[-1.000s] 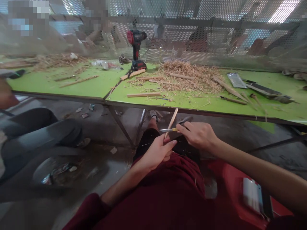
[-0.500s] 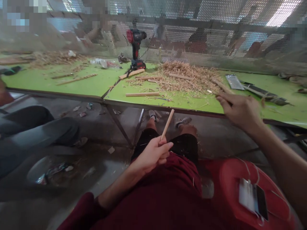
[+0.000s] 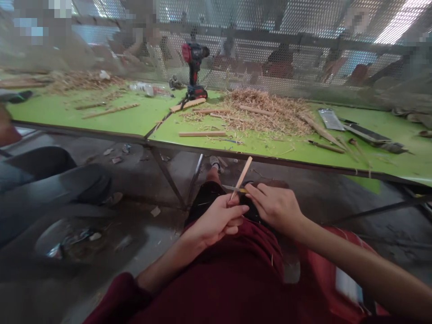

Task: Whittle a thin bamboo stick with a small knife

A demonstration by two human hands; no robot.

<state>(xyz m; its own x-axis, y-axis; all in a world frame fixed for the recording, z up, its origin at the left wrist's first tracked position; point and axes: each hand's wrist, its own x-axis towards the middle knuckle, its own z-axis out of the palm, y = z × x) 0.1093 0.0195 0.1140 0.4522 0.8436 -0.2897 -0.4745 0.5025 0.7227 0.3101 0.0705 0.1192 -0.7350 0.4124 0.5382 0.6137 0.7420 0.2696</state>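
My left hand [image 3: 221, 220], above my lap, is closed around the lower end of a slim wooden stick [image 3: 244, 173], which points up and away from me. My right hand [image 3: 275, 204] has come in from the right, its fingers closed on a knife [image 3: 241, 190] with a thin blade and a bit of yellow near the fingers. The blade lies across the stick just above my left fingers. Most of the knife's handle is hidden inside my right hand.
The green table [image 3: 158, 130] ahead bears wood shavings [image 3: 266, 105], a cordless drill [image 3: 194, 69], a loose wooden stick [image 3: 202, 134], a plastic bottle [image 3: 150, 90] and a silver packet [image 3: 330, 119]. A red stool [image 3: 324, 270] stands at my right. Another person's leg [image 3: 50, 184] is at left.
My right hand has left the table's front edge and moved left and down to the stick, now with the knife in it. My left hand has barely moved.
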